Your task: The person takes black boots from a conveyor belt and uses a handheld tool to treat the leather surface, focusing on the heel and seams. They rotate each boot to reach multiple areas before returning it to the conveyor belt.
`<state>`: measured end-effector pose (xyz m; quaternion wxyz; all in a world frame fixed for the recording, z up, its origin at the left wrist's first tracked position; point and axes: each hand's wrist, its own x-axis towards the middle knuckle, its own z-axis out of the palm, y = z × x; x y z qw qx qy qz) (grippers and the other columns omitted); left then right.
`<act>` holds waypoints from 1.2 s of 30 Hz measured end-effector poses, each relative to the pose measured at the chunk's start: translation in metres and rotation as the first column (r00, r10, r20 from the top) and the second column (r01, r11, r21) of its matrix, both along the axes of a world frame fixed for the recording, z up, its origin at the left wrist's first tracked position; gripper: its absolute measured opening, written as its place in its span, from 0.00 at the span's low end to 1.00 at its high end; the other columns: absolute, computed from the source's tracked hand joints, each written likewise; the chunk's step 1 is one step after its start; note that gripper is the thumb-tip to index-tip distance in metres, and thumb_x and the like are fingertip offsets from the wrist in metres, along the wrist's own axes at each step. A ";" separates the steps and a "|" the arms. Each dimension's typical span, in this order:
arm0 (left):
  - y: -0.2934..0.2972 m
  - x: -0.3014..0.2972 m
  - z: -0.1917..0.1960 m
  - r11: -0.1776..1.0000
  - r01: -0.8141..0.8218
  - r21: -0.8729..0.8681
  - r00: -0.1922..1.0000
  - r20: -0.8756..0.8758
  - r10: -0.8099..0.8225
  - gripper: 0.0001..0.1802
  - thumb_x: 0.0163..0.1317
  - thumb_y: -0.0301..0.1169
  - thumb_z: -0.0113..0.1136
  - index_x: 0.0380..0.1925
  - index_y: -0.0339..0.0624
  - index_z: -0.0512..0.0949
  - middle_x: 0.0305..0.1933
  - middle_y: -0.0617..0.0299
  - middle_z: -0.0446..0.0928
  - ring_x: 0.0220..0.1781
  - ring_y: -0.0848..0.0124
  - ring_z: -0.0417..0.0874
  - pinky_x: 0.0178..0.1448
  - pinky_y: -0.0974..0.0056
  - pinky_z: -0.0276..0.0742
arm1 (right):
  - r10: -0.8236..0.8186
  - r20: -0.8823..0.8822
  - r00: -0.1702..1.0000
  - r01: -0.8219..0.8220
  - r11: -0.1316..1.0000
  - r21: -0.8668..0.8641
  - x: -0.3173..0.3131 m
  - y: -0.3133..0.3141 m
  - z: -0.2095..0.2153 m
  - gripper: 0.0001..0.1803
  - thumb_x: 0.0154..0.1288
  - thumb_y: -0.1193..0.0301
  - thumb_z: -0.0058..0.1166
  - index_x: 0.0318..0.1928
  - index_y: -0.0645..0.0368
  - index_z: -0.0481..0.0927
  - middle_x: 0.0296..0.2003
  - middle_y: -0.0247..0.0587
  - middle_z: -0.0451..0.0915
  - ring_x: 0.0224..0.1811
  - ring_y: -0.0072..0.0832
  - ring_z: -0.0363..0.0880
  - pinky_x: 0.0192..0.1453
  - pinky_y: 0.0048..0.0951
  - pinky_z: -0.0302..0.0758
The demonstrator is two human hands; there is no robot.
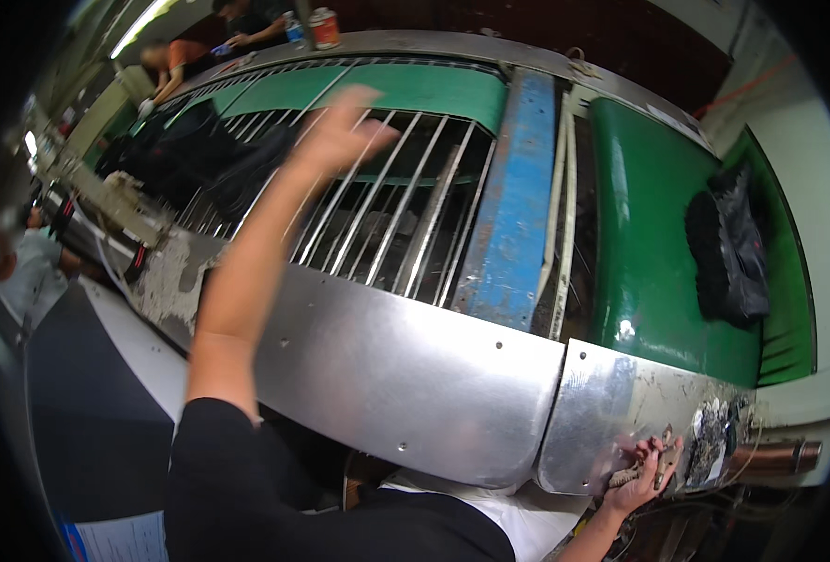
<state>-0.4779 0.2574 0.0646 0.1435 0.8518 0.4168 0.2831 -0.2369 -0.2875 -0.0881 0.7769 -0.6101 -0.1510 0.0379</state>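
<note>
My left hand (345, 136) is stretched out over the metal-rod conveyor (387, 206), its fingers apart and slightly blurred, with nothing in it. Low at the right, my right hand (644, 478) is closed at the edge of the steel apron (611, 403). Some small brownish pieces show at its fingers, too unclear to name. Black soft pieces (204, 155) lie on the rods to the left of my left forearm. A black item with a fuzzy part (728, 248) rests on the green belt (635, 215) at the right.
A worn blue crossbar (513, 197) separates the rods from the green belt. Beyond the rods runs a green strip (415, 89). Two people work at the far left, near a bottle (294, 30) and a red-and-white container (324, 28). A copper-coloured cylinder (775, 457) sits at the lower right.
</note>
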 end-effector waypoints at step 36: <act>-0.294 -0.015 0.039 0.058 0.892 -0.448 0.425 0.876 0.228 0.34 0.76 0.50 0.28 0.20 0.39 0.70 0.15 0.53 0.73 0.12 0.67 0.73 0.14 0.67 0.70 | 0.050 -0.054 0.997 -0.050 0.999 0.006 0.003 0.000 0.002 0.31 0.64 0.77 0.53 0.67 0.68 0.62 0.42 0.43 0.80 0.37 0.24 0.80 0.45 0.24 0.79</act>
